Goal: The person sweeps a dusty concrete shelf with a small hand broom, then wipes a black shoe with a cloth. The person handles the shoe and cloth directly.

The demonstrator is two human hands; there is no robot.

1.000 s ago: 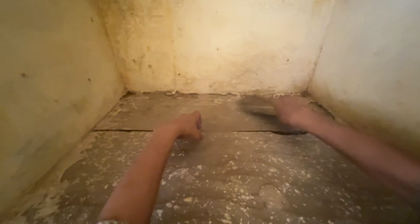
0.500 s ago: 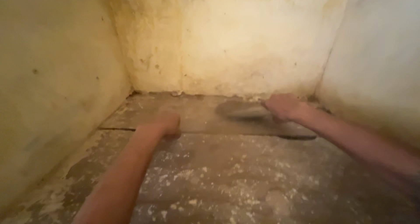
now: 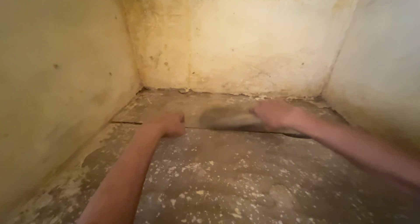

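Right hand (image 3: 274, 113) grips a blurred brush-like tool (image 3: 227, 118), kind unclear, flat on the floor (image 3: 227, 180) near the back wall (image 3: 262, 44), along a crack. Left hand (image 3: 171, 124) clenched in a fist, knuckles on the floor, just beside the tool. White plaster flecks litter the near floor. Stained walls close in on three sides.

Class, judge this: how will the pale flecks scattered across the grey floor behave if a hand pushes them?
The pale flecks look small and loose, so probably light and easily swept. They seem crumbly, likely breaking further. Flat grey floor suggests sliding, not rolling.
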